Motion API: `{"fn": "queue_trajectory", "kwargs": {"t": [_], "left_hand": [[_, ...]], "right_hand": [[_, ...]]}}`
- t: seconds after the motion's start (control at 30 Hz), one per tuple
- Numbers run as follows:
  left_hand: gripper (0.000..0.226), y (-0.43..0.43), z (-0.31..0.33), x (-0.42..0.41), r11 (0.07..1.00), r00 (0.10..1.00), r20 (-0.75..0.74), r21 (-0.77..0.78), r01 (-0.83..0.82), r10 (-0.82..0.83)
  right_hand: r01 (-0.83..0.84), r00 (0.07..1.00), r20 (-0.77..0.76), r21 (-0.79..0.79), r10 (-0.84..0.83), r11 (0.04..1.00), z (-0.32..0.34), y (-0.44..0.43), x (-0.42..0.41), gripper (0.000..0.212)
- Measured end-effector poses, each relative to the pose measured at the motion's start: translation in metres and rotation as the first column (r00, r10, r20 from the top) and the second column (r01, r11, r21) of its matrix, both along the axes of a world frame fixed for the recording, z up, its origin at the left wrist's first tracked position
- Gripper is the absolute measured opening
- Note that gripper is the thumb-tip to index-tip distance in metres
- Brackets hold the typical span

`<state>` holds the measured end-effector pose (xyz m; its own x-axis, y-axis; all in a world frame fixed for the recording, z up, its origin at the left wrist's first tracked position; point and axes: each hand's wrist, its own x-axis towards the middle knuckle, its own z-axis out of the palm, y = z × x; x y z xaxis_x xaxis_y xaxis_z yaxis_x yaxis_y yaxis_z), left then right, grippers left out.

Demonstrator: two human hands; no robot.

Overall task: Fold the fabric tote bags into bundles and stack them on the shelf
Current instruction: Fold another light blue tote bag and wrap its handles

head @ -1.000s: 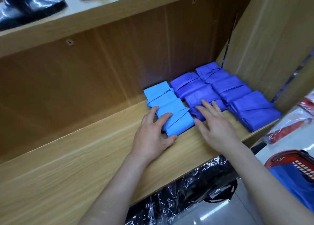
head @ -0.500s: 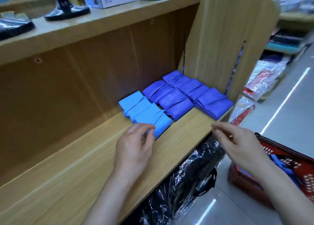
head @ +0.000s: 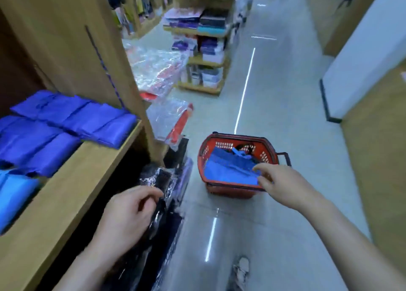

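Several folded dark blue tote bundles (head: 66, 123) lie in rows on the wooden shelf (head: 87, 172) at the left, with a lighter blue bundle (head: 15, 191) nearest me. On the floor stands a red basket (head: 211, 154) holding unfolded blue tote bags (head: 228, 167). My right hand (head: 279, 180) reaches over the basket's near right rim, fingers loosely curled above the blue fabric; whether it touches the fabric is unclear. My left hand (head: 131, 211) hangs beside the shelf's front edge, fingers loosely curled, holding nothing.
Black goods wrapped in clear plastic (head: 162, 202) sit below the shelf. Red items in plastic bags (head: 167, 119) lie beyond the shelf's side panel. A stocked shelf unit (head: 204, 49) stands further down the aisle. My shoe (head: 240, 268) shows on the glossy floor.
My view has swung right from the shelf to the aisle. Both hands left the bundles; the right hand moved out over the red basket, and the left hand dropped off the shelf.
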<state>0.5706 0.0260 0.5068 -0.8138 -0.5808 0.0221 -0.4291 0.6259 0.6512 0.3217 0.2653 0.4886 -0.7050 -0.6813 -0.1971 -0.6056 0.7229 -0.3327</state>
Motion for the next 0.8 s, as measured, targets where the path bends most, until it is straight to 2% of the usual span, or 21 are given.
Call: {"fn": "queue_trajectory", "kwargs": {"t": [0.07, 0.23, 0.4, 0.53, 0.67, 0.8], "left_hand": [[0.045, 0.012, -0.019, -0.044, 0.999, 0.998, 0.055, 0.047, 0.017, -0.019], [0.041, 0.033, -0.078, -0.154, 0.991, 0.992, 0.123, 0.132, 0.017, -0.034], [0.033, 0.042, -0.138, -0.255, 0.976, 0.983, 0.182, 0.216, -0.013, -0.027], [0.029, 0.033, -0.194, -0.327, 0.958, 0.963, 0.260, 0.287, -0.004, -0.074], [0.022, 0.011, -0.254, -0.402, 0.961, 0.937, 0.313, 0.268, 0.069, -0.154], [0.028, -0.019, -0.329, -0.478, 0.953, 0.881, 0.391, 0.244, 0.180, -0.266]], "right_hand": [[0.088, 0.994, 0.060, 0.004, -0.088, 0.996, -0.014, 0.029, -0.032, 0.030], [0.314, 0.939, 0.163, -0.049, -0.302, 0.948, -0.056, 0.084, -0.104, 0.026], [0.433, 0.875, 0.265, -0.056, -0.405, 0.900, -0.120, 0.095, -0.161, 0.027], [0.432, 0.851, 0.342, -0.022, -0.399, 0.902, -0.184, 0.068, -0.202, 0.034], [0.393, 0.851, 0.373, 0.016, -0.371, 0.919, -0.245, 0.027, -0.253, 0.043], [0.393, 0.841, 0.393, 0.027, -0.371, 0.919, -0.310, -0.018, -0.307, 0.047]]}}
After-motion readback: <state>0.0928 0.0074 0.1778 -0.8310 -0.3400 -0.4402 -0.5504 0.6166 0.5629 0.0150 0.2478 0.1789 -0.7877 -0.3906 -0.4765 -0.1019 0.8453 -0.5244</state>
